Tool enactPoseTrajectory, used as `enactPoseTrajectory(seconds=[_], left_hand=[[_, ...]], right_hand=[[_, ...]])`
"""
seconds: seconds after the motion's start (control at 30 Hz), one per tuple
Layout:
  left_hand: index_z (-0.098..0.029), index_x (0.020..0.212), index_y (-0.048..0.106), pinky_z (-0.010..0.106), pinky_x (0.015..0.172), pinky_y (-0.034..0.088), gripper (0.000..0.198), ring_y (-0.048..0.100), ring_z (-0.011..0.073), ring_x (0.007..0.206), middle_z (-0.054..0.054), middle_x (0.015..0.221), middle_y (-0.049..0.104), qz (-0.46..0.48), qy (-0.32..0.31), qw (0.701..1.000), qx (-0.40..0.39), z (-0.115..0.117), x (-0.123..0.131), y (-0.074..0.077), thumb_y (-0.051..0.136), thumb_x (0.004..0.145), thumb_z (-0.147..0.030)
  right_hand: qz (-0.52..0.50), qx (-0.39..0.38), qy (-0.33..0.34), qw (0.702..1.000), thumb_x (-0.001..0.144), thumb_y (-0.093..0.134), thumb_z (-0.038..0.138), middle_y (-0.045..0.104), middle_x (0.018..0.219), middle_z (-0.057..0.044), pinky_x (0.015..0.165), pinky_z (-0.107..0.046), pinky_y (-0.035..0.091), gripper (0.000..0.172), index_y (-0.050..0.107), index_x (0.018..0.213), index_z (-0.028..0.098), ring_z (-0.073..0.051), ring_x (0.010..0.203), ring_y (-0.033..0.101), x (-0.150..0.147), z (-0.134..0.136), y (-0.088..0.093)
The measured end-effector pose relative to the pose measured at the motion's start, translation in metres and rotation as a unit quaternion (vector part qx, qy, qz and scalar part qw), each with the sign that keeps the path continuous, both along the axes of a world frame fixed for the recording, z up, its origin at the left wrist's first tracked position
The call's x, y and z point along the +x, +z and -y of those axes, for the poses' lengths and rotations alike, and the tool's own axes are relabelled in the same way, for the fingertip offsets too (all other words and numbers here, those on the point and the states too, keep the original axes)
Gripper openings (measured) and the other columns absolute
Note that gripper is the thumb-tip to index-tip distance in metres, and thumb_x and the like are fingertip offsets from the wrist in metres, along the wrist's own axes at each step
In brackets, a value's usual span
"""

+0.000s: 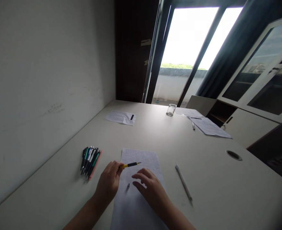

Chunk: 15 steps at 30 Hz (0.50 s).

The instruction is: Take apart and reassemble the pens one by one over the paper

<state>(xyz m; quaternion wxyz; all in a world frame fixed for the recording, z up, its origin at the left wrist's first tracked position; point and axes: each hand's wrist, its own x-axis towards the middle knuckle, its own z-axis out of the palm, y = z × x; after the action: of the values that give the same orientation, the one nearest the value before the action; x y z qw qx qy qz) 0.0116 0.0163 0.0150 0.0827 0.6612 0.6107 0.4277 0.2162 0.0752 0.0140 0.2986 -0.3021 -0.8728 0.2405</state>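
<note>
My left hand (109,179) is closed around a yellow and black pen (130,164), whose bare tip points right. Just right of that tip, my right hand (149,185) hovers with thumb and fingers apart, holding nothing. Below both hands lies a long sheet of paper (138,210), its far part covered in lines of writing. A small dark pen tip piece (128,185) rests on the sheet between the hands. To the right of the paper lies a whitish pen (184,183). Left of my left hand, several pens (90,162) are laid side by side.
A glass jar (171,110) stands near the table's far edge. Stacked papers (210,126) with a pen (193,125) are at the far right, and another sheet (121,118) at the far left. A round cable hole (234,155) is at right. The wall (47,80) borders the left side.
</note>
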Motion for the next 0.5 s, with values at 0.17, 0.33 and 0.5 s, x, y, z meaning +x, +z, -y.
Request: enactPoseTrajectory(seconds=[0.17, 0.33, 0.5], left_hand=[[-0.021, 0.104, 0.058, 0.035, 0.077, 0.052, 0.017, 0.064, 0.0232, 0.087, 0.006, 0.092, 0.065, -0.001, 0.004, 1.000, 0.009, -0.0001, 0.0004, -0.0009, 0.044, 0.097, -0.014], [-0.022, 0.104, 0.059, 0.034, 0.076, 0.052, 0.017, 0.063, 0.0228, 0.086, 0.006, 0.091, 0.065, -0.003, 0.004, 1.000, 0.009, -0.0008, -0.0001, -0.0034, 0.046, 0.097, -0.015], [-0.022, 0.105, 0.058, 0.034, 0.077, 0.051, 0.017, 0.062, 0.0224, 0.086, 0.005, 0.092, 0.064, -0.006, -0.004, 1.000, 0.001, -0.0010, -0.0015, -0.0067, 0.044, 0.098, -0.014]], right_hand=[[0.144, 0.131, 0.075, 0.978, 0.089, 0.069, 0.012, 0.066, 0.113, -0.006, 0.080, -0.036, 0.056, 0.036, 0.065, 0.122, 0.026, -0.023, 0.092, 0.062, -0.0082, 0.0121, -0.0003], [0.175, 0.149, 0.101, 0.968, 0.093, 0.066, 0.014, 0.067, 0.106, -0.005, 0.080, -0.033, 0.055, 0.019, 0.068, 0.110, 0.022, -0.022, 0.092, 0.061, -0.0065, 0.0118, -0.0028], [0.144, 0.119, 0.110, 0.976, 0.092, 0.064, 0.009, 0.067, 0.100, -0.005, 0.080, -0.028, 0.054, 0.018, 0.068, 0.105, 0.020, -0.020, 0.090, 0.062, -0.0063, 0.0107, -0.0060]])
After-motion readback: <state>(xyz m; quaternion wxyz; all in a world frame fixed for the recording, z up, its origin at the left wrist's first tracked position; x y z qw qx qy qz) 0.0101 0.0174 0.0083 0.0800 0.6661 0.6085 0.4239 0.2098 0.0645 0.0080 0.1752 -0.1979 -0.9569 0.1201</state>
